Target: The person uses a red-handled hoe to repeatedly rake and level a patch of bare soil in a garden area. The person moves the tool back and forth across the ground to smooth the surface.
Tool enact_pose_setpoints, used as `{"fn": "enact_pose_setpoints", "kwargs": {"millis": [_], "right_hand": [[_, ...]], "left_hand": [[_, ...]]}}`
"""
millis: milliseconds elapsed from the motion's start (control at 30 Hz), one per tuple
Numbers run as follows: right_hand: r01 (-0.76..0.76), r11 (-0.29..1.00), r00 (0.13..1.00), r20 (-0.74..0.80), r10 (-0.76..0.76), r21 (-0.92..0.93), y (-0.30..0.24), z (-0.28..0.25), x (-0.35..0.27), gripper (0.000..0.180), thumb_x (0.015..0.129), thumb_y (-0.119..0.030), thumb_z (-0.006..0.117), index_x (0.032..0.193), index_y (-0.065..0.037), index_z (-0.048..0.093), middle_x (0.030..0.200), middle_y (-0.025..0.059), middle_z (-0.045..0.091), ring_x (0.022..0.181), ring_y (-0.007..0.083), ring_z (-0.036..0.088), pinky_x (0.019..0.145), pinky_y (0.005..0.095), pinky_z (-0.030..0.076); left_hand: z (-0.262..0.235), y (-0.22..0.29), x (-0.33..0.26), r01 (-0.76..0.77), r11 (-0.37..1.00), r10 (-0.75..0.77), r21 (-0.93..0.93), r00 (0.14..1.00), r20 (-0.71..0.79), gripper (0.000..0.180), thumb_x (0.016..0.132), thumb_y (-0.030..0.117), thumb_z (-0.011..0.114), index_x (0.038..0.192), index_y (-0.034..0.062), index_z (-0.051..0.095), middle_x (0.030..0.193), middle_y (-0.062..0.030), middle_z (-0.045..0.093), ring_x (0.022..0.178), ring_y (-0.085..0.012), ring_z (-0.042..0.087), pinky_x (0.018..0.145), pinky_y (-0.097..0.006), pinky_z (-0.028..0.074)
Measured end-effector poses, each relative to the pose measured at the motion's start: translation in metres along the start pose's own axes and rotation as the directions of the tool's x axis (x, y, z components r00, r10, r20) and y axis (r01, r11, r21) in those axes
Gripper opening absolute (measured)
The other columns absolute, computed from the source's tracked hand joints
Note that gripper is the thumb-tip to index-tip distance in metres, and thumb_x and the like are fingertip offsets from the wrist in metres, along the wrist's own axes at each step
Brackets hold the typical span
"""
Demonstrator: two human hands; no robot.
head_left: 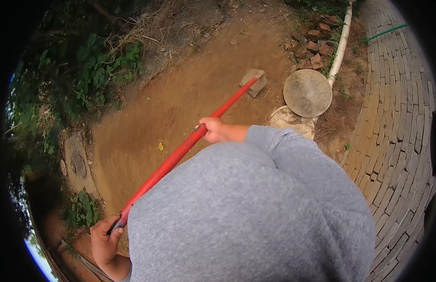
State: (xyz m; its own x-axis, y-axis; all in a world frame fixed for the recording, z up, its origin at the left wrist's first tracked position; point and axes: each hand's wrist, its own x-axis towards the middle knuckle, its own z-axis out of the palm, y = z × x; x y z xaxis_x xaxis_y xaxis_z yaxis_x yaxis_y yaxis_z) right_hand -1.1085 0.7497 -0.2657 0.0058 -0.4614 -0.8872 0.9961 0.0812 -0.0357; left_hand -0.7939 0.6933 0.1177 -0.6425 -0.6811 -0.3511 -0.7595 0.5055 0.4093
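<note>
A long red-handled hoe (173, 159) slants across the view from lower left to upper middle. My left hand (104, 238) is closed round its dark butt end, low by my side. Farther up the handle, my right hand (212, 129) is wrapped round it in front of my body. At the far end, the dusty squarish blade (253, 83) is at the bare brown soil (128, 145); whether it touches the ground I cannot tell.
Right of the blade are a round grey lid (307, 93), a second pale round cover (293, 121), a white pipe (341, 49) and broken bricks (316, 48). Brick paving (392, 141) runs along the right. Leafy plants (93, 66) and dry grass (142, 30) border the left and back.
</note>
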Motion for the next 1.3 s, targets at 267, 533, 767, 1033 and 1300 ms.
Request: {"fn": "enact_pose_setpoints", "kwargs": {"millis": [267, 533, 767, 1033, 1300], "right_hand": [[0.073, 0.769, 0.928, 0.325, 0.181, -0.635, 0.008, -0.029, 0.022, 0.024, 0.087, -0.01, 0.057, 0.106, -0.001, 0.047, 0.099, 0.0153, 0.064, 0.085, 0.0295, 0.063, 0.074, 0.0478, 0.053], [-0.05, 0.998, 0.993, 0.11, 0.053, -0.032, -0.046, -0.044, -0.011, 0.014, 0.09, -0.006, 0.053, 0.099, -0.006, 0.042, 0.088, 0.0114, 0.053, 0.078, 0.0247, 0.057, 0.076, 0.0495, 0.052], [0.049, 0.998, 0.998, -0.047, -0.047, 0.034, -0.076, -0.067, -0.019, 0.024, 0.09, -0.006, 0.052, 0.11, -0.002, 0.038, 0.09, 0.0134, 0.051, 0.079, 0.026, 0.057, 0.074, 0.0486, 0.054], [-0.073, 0.969, 0.971, 0.205, 0.123, -0.236, -0.04, -0.095, 0.007, 0.024, 0.091, -0.009, 0.053, 0.109, -0.002, 0.039, 0.099, 0.0162, 0.056, 0.091, 0.0286, 0.059, 0.082, 0.0521, 0.05], [-0.016, 1.0, 0.981, 0.192, 0.013, 0.015, -0.069, -0.088, -0.031, 0.015, 0.092, -0.009, 0.052, 0.101, -0.005, 0.041, 0.096, 0.0127, 0.053, 0.089, 0.0247, 0.057, 0.082, 0.0473, 0.051]], "left_hand": [[-0.018, 0.069, -0.033, 0.141, 0.985, -0.142, 0.101, 0.99, 0.001, 0.027, 0.073, 0.008, 0.072, 0.098, 0.0004, 0.069, 0.076, -0.0127, 0.065, 0.063, -0.0231, 0.057, 0.06, -0.032, 0.045], [0.032, 0.071, -0.002, 0.053, 0.983, -0.054, -0.176, 0.999, -0.001, 0.026, 0.075, 0.003, 0.069, 0.1, -0.0034, 0.067, 0.077, -0.0144, 0.066, 0.066, -0.0196, 0.06, 0.064, -0.029, 0.048], [0.06, 0.084, 0.022, 0.045, 0.989, -0.037, -0.138, 0.998, 0.056, 0.026, 0.077, 0.004, 0.069, 0.102, -0.0009, 0.068, 0.078, -0.017, 0.065, 0.068, -0.0215, 0.061, 0.065, -0.029, 0.048], [0.026, 0.088, 0.0, -0.049, 0.999, 0.049, 0.011, 0.999, 0.003, 0.026, 0.073, 0.006, 0.072, 0.098, -0.0021, 0.068, 0.08, -0.015, 0.067, 0.069, -0.0222, 0.062, 0.065, -0.03, 0.048], [0.032, 0.065, 0.019, -0.059, 0.989, 0.067, -0.134, 0.996, 0.052, 0.028, 0.077, 0.012, 0.072, 0.1, -0.0032, 0.067, 0.081, -0.012, 0.067, 0.071, -0.0189, 0.061, 0.067, -0.029, 0.047]]}}
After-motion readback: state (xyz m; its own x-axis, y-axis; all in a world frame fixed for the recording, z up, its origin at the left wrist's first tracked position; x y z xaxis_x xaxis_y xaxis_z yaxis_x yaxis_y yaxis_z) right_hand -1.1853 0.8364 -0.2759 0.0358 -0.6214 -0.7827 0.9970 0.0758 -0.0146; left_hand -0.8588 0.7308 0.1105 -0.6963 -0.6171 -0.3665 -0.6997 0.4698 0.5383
